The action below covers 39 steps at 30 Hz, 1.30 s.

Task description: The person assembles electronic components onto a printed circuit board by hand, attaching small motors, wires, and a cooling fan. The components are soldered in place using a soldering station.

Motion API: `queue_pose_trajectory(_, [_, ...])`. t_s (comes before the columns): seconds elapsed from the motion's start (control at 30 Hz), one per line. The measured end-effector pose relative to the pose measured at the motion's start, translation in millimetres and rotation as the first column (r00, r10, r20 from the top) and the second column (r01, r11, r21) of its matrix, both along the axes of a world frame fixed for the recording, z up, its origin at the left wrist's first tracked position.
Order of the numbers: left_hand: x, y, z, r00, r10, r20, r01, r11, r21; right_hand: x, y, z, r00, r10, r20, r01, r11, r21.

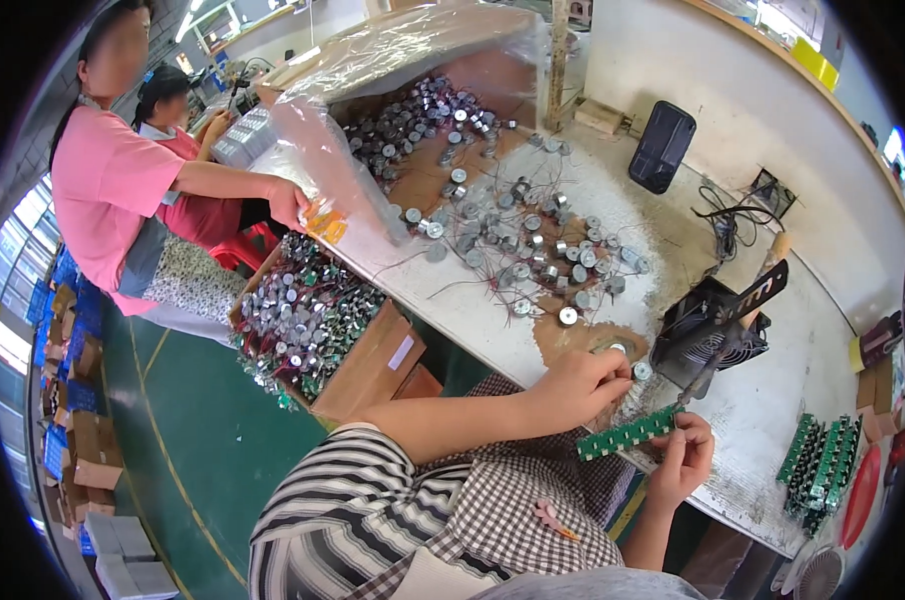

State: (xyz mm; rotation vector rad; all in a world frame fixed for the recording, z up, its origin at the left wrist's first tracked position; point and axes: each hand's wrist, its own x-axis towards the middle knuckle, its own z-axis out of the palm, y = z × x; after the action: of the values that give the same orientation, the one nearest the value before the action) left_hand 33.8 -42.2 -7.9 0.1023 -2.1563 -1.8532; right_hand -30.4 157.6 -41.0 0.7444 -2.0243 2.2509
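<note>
My right hand [685, 458] pinches the right end of a narrow green circuit board strip [623, 437] with small pale parts along it. The strip is held over the table's front edge. My left hand [581, 390] has thumb and fingers pressed together just above the strip; what lies between the fingertips is too small to make out. A small round silver motor [642, 371] is right beside those fingertips. Close above the strip's right end is the dark metal tip of a soldering iron [708, 378], fixed by a black fan [708, 335].
Loose wired motors [533, 250] spread over the table from a plastic-lined carton [433, 40]. A carton of motors and boards [313, 320] stands left. More green strips [821, 465] lie right, near a small fan [818, 575]. A person in pink [123, 170] reaches toward the table.
</note>
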Motion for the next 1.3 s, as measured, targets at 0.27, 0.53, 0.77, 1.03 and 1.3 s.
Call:
queue_pose_trajectory(0.27, [-4,5,5,0.983,-0.144,0.118,0.132,0.985,0.109,1,-1,7,0.981,-0.111,-0.160,0.143,0.969,0.202])
queue_pose_trajectory(0.53, [-21,9,15,0.954,-0.168,0.249,0.009,0.846,0.533,-11,-6,11,0.985,-0.036,-0.168,0.051,0.995,0.087])
queue_pose_trajectory(0.77, [-23,22,12,0.950,-0.147,0.275,0.029,0.920,0.390,-6,5,4,0.985,-0.009,-0.173,0.007,1.000,-0.013])
queue_pose_trajectory(1.03, [-22,24,0,0.980,-0.138,0.146,0.127,0.988,0.083,-2,3,11,0.975,-0.037,-0.221,0.054,0.996,0.072])
queue_pose_trajectory(1.3, [-33,34,9,0.971,-0.136,0.198,0.113,0.986,0.121,-6,0,20,0.990,-0.008,-0.141,0.005,1.000,-0.021])
